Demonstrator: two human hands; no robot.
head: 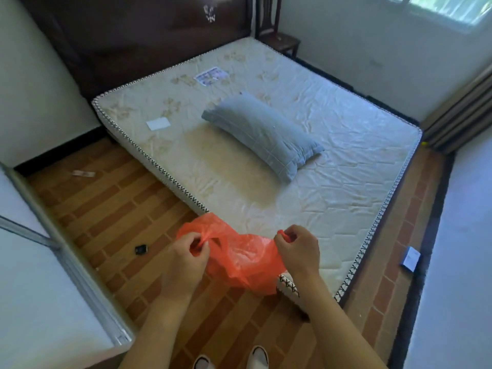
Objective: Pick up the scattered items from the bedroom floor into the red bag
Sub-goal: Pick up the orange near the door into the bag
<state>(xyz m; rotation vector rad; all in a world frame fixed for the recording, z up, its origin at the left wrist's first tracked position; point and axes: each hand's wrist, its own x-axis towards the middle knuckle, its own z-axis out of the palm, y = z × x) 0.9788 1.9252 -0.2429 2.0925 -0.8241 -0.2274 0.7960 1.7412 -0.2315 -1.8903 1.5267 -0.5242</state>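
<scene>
The person stands at the foot corner of the bed, holding the red bag [239, 257] out in front at about waist height. The left hand [186, 251] pinches one side of the bag's top edge between curled fingers and thumb; the right hand [299, 249] pinches the other side in the same way, so the thin plastic hangs slack between the two hands and sags below them. The mouth looks only partly spread, and nothing can be seen inside it.

By the look of it, the step in hand is opening the bag, with collecting not yet begun. Three things lie on the floor [119, 209]. A small black object [140, 249] sits just to the left of the left hand, nearest of all. A crumpled wrapper [83, 173] lies farther off, ahead and left of the left hand, near the wall. A blue and white box [410, 259] lies well to the right of the right hand, across the corner of the mattress [332, 182].

The next move probably calls for passing the bag to one hand so the other is free, then bending towards the black object. The plastic is limp, so the holding hand would need to keep the mouth open for anything to drop in cleanly.
</scene>
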